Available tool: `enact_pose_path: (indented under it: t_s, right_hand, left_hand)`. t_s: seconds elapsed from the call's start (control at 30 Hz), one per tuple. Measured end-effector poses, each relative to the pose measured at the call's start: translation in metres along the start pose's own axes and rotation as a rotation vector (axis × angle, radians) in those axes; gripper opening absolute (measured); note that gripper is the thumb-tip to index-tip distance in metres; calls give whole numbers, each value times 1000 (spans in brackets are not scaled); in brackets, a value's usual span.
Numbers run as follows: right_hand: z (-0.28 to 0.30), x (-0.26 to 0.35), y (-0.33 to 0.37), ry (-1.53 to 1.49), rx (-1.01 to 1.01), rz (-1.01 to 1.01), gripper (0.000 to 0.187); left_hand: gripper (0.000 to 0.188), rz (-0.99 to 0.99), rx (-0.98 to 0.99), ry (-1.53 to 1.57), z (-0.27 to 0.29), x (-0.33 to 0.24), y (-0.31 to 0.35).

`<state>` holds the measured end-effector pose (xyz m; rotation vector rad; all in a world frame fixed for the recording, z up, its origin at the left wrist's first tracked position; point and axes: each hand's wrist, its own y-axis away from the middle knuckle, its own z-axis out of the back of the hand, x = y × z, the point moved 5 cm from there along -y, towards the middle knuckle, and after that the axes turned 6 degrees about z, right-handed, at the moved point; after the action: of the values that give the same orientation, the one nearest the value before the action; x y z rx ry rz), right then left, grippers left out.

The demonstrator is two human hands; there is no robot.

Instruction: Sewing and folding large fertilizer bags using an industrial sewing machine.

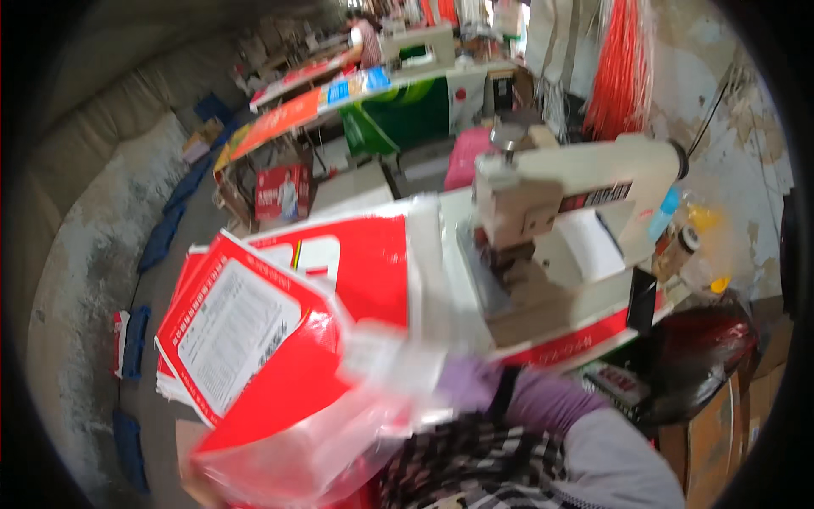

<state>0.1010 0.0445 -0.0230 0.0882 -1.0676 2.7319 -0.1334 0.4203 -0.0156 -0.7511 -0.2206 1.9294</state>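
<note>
A red printed bag (284, 403) with a white label panel lies slanted over a stack of similar red bags (373, 246) on the sewing table. Its near edge looks translucent and is smeared by motion. My right hand (392, 360), in a white glove below a purple sleeve, is over the bag's right side. Blur hides its fingers, so its grip is unclear. At the bag's lower left corner, a small blurred bit of my left hand (199, 492) shows; its fingers cannot be made out. Beyond my right hand stands a cream sewing machine (560, 191).
A black flat object (642, 301) stands at the machine table's right edge. Thread cones (678, 254) and a dark plastic bag (708, 348) are at the right. Red strands (623, 76) hang by the wall. Farther back, a person (366, 42) is near another machine.
</note>
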Motion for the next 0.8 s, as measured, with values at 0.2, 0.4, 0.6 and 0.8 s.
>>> enact_pose_path:
  t_s: [0.2, 0.4, 0.6, 0.8]
  right_hand:
    - [4, 136, -13, -278, -123, -134, 25]
    - [8, 50, 263, 9, -211, -1168, 52]
    - [45, 144, 326, -175, -589, -1514, 37]
    - [48, 145, 351, 281, -24, -1071, 45]
  left_hand:
    - [23, -218, -240, 113, -15, -84, -306]
    - [27, -866, 484, -57, -286, -374, -228]
    - [32, -1273, 778, 516, -433, -467, -90]
    - [25, -934, 926, 524, -451, -481, -61]
